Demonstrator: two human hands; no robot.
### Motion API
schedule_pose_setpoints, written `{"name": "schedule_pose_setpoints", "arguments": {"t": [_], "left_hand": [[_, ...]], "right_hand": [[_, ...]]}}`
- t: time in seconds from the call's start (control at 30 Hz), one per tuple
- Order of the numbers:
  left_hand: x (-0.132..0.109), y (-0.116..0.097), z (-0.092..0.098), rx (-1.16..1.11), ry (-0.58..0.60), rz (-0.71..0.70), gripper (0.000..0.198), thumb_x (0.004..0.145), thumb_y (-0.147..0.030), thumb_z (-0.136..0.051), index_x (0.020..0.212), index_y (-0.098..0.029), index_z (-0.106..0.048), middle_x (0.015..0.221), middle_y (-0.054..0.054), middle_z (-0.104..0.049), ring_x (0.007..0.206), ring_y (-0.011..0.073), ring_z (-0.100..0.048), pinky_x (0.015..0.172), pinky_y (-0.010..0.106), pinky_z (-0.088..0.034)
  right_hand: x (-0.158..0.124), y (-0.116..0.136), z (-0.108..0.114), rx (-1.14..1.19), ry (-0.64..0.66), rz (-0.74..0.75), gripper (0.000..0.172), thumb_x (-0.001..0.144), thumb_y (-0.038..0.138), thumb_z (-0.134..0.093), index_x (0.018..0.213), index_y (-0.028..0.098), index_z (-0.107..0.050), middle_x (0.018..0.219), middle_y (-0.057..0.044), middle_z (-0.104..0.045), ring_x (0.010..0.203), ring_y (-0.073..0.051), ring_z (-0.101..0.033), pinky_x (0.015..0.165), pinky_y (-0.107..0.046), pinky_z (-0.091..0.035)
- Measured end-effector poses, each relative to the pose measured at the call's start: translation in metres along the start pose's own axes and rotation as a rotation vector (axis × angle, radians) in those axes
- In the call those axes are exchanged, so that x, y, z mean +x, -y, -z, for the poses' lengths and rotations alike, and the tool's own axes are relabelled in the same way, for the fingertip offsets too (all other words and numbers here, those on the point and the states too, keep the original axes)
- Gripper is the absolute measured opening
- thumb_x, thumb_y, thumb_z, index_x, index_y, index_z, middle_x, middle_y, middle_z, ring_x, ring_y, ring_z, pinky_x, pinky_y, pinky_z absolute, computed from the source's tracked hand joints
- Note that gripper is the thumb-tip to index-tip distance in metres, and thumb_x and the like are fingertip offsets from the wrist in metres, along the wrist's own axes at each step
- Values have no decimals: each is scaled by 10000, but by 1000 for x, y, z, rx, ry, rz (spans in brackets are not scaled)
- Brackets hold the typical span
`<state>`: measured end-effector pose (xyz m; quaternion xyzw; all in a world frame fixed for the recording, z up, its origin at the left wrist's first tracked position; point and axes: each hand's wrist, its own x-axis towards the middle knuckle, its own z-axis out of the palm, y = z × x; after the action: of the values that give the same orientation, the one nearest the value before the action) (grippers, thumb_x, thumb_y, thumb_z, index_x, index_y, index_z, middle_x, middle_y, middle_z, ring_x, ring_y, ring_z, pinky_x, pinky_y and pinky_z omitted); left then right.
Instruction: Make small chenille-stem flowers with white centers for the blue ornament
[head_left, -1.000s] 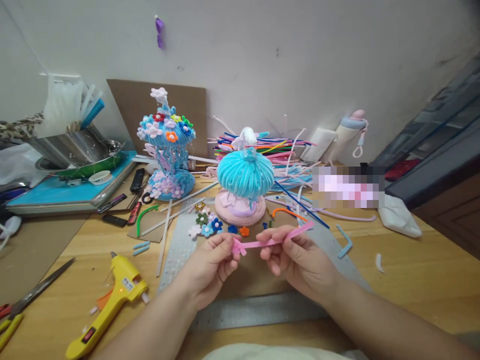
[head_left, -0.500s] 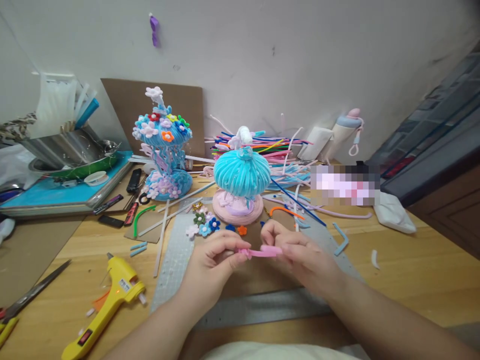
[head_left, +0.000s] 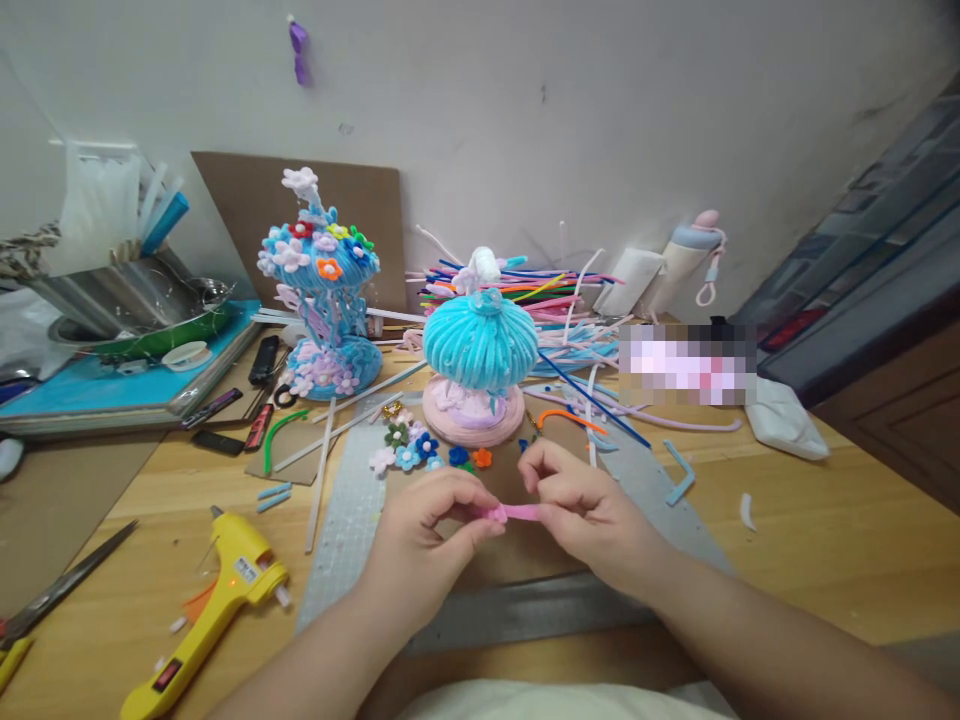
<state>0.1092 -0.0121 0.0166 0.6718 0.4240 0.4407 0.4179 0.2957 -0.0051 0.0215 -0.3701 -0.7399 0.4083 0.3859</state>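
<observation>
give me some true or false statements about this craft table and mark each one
1. The left hand and the right hand both pinch a pink pipe cleaner. True.
2. The yellow glue gun is held in the left hand. False: it lies on the table, left of the hands.
3. Some small flowers lie in front of the blue dome. True.
4. The scissors lie right of the hands. False: they are at the far left edge.
</observation>
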Motion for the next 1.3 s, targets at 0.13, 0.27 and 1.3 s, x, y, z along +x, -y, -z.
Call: {"name": "schedule_pose_setpoints", "arguments": {"t": [0.13,0.27,1.3], "left_hand": [[-1,2,-3,104,78,-12,68,717,-244,-689,739,-181,-703,755,58,-679,731,171,-600,663,256,-455],[0,2,-5,-124,60,186,81,676,-230,-719,700,-162,-681,707,50,-678,677,170,-611,642,263,-476],[4,10,-4,-711,166,696,287,688,-392,-696,737,-121,-615,642,44,-657,531,99,-563,523,212,-467]], "right_hand": [[0,0,-6,-57,4,-21,295,700,75,-461,471,158,-293,727,-6,-388,682,-121,-419,599,-255,-311],[0,-5,-3,123,15,-77,261,744,142,-455,499,163,-369,737,-13,-403,686,-130,-411,618,-262,-320],[1,-12,-8,-69,-37,-126,185,881,277,-474,766,165,-566,710,-1,-538,672,-129,-495,612,-226,-379]]}}
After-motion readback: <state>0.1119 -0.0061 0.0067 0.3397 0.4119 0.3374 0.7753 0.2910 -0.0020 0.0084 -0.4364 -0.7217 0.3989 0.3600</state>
